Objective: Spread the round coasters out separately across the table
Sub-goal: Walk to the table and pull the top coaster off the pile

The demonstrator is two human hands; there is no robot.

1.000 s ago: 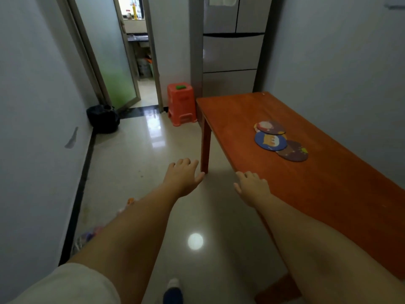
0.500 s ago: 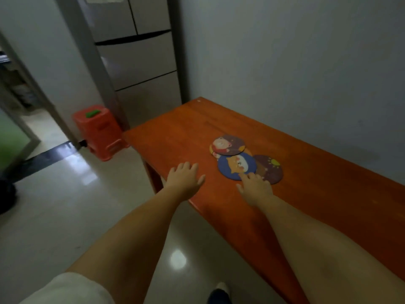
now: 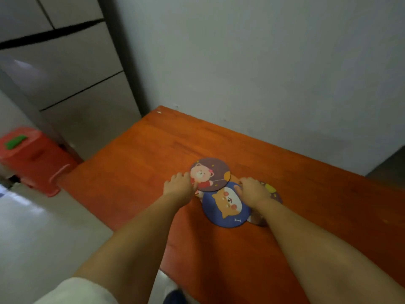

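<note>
Round coasters lie overlapped in a cluster on the orange wooden table [image 3: 131,183]. A brown coaster with a pink bear [image 3: 213,172] lies at the back. A blue coaster with an orange dog [image 3: 225,207] lies in front of it. A dark brown coaster [image 3: 271,191] is mostly hidden under my right hand. An edge of another coaster peeks out beneath the cluster. My left hand [image 3: 178,183] rests flat, fingertips touching the bear coaster's left edge. My right hand [image 3: 252,189] lies flat, over the blue and dark brown coasters.
The table's far side stands against a grey wall [image 3: 263,73]. A grey refrigerator [image 3: 72,80] stands beyond the table's left end, with a red plastic stool [image 3: 28,154] beside it. Pale tiled floor [image 3: 43,227] lies to the left of the table.
The view has swung right and closer to the table. Both hands moved forward from the table's near edge onto the coaster cluster.
</note>
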